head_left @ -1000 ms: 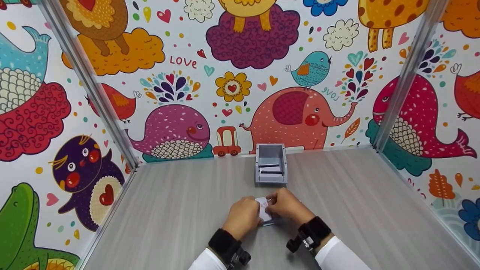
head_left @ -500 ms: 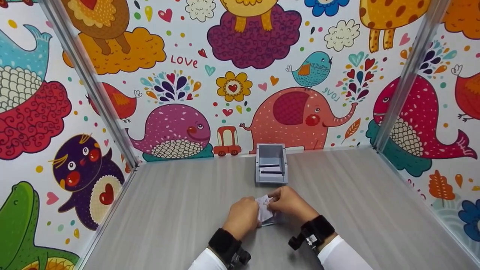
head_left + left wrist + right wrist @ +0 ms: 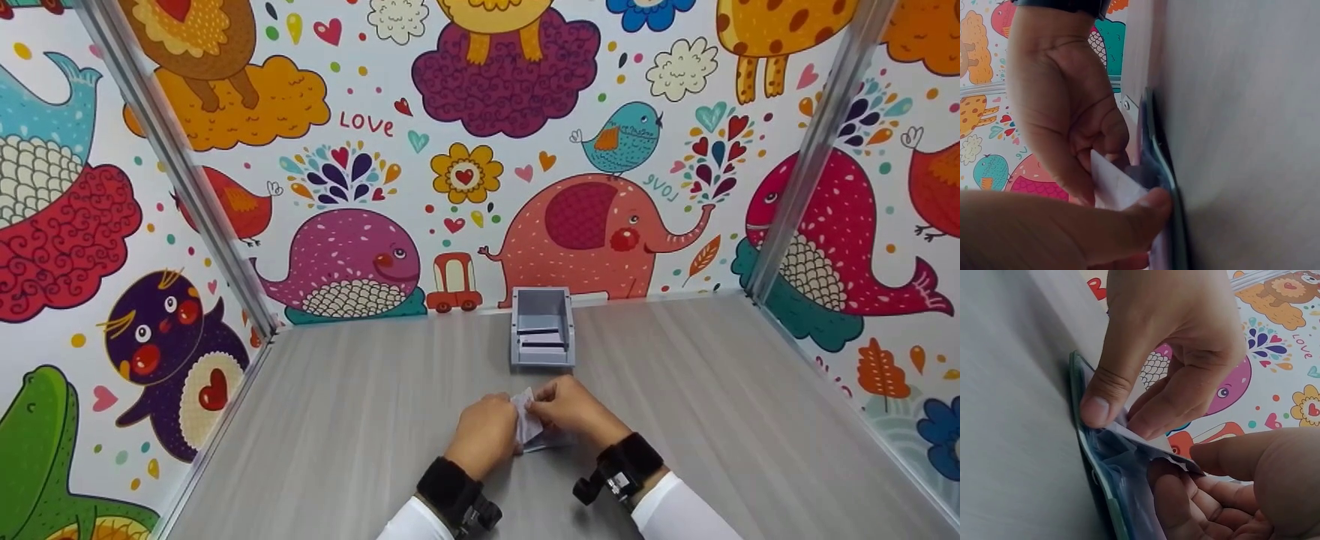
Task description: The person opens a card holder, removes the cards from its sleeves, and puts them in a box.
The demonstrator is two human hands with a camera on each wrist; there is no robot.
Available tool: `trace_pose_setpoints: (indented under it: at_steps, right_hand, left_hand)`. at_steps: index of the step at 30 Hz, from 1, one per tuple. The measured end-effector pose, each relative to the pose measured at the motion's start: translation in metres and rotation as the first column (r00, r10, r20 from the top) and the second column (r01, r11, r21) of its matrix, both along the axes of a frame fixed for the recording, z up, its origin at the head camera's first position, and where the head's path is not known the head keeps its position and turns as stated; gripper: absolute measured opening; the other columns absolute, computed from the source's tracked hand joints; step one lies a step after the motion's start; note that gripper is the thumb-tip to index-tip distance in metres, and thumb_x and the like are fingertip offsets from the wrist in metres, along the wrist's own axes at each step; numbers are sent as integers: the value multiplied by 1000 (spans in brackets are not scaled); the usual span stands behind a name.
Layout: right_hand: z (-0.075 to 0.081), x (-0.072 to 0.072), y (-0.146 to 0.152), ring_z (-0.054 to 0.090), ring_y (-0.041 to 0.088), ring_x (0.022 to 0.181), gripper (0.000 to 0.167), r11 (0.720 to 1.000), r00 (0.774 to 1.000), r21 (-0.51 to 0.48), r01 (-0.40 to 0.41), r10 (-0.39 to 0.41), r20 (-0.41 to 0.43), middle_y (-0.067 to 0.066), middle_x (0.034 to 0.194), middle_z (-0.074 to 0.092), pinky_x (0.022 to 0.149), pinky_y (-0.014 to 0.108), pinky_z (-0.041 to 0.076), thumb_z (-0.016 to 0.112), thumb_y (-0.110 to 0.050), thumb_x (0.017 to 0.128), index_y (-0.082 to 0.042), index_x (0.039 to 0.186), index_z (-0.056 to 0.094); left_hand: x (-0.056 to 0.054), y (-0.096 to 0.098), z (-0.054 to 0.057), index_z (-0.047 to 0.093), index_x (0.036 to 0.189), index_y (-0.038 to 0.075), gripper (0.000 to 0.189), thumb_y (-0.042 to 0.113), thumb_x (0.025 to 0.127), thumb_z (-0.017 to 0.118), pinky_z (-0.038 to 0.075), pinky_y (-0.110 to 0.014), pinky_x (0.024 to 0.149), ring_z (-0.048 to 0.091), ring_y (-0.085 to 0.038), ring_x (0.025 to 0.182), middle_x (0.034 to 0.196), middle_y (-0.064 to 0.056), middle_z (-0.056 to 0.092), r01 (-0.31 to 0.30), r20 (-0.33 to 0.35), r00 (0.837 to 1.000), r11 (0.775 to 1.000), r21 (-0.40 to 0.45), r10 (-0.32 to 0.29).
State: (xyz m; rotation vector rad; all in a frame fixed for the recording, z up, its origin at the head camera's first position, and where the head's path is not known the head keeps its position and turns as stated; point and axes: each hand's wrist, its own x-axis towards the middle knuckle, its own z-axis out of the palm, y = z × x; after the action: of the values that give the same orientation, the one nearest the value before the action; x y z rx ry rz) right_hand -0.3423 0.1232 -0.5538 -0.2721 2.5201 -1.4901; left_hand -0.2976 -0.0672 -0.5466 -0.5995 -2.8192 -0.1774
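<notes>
A white card (image 3: 527,421) with faint printing stands tilted above a teal-edged card holder (image 3: 551,441) with clear plastic inside. My left hand (image 3: 484,431) grips the holder and the near side of the card; its thumb (image 3: 1098,408) presses at the plastic in the right wrist view. My right hand (image 3: 576,409) pinches the card's other edge between thumb and fingers. In the left wrist view the card (image 3: 1111,180) rises at an angle from the holder (image 3: 1169,174). My fingers hide part of both, so how far the card sits in a pocket I cannot tell.
Beyond my hands a grey open bin (image 3: 541,307) stands near the back wall, with several white, dark-striped flat pieces (image 3: 541,345) in it. Cartoon-printed walls and metal posts (image 3: 784,187) border the grey wood-grain table (image 3: 375,390).
My right hand has shifted slightly left, lifting and tilting the white card's right side. More of the holder shows beneath the card. My left hand stays nearly in place.
</notes>
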Motion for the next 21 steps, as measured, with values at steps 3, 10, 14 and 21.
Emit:
trace_pose_setpoints:
  at_steps: [3, 10, 14, 21]
  right_hand:
    - [-1, 0, -1, 61, 8, 62, 11, 1000, 1000, 7, 3, -3, -4, -4, 72, 69, 56, 22, 50, 79, -9, 100, -2, 99, 87]
    - [1, 0, 1, 55, 9, 58, 8, 998, 998, 43, 45, -43, -43, -5, 66, 63, 52, 22, 44, 76, -3, 89, -3, 87, 83]
    - [8, -1, 3, 52, 12, 60, 9, 990, 992, 88, 107, -101, -77, -4, 67, 59, 53, 24, 40, 75, -2, 88, -5, 80, 79]
    - [24, -2, 8, 61, 16, 72, 8, 960, 966, 175, 220, -189, -178, 3, 83, 71, 60, 27, 48, 78, -5, 95, -3, 87, 79]
  left_hand:
    - [0, 0, 1, 80, 96, 9, 41, 26, 69, 106, 64, -41, 72, 75, -23, 83, 91, -2, 74, 3, 8, 1000, 1000, -6, -3]
    - [0, -1, 2, 80, 93, 9, 26, 14, 75, 98, 62, -40, 69, 74, -23, 82, 90, -2, 73, 11, 7, 1000, 999, -30, -11]
    - [-1, -1, 1, 79, 92, 9, 20, 10, 78, 93, 62, -40, 67, 73, -24, 81, 88, -3, 73, 17, 1, 1000, 1000, -18, -17]
    - [-1, -2, 1, 79, 91, 9, 22, 11, 77, 95, 62, -40, 69, 73, -23, 81, 88, -2, 72, 14, 16, 1000, 1000, -15, -14]
